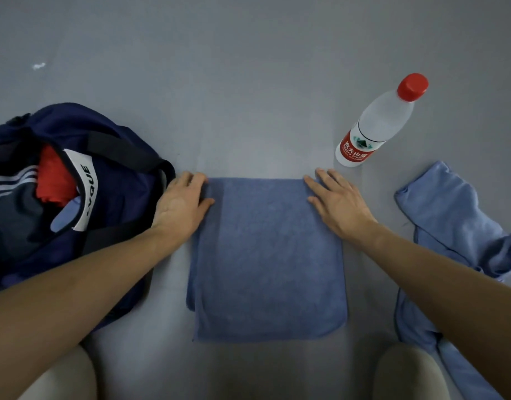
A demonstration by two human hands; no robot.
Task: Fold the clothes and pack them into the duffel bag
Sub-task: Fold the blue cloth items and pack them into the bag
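Observation:
A folded blue towel (267, 261) lies flat on the grey floor in front of me. My left hand (182, 203) rests on its far left corner, fingers fairly straight, thumb on the cloth. On the far right corner, my right hand (336, 202) lies flat with fingers spread. The navy duffel bag (110, 197) stands open at the left, touching my left forearm; inside it I see a red garment (53, 180) and a dark striped one (14, 183). An unfolded light blue garment (447, 226) lies crumpled at the right.
A clear water bottle (378, 122) with a red cap and red label stands just beyond my right hand. My knees (407, 373) in light trousers show at the bottom edge. Bare grey floor stretches beyond the towel.

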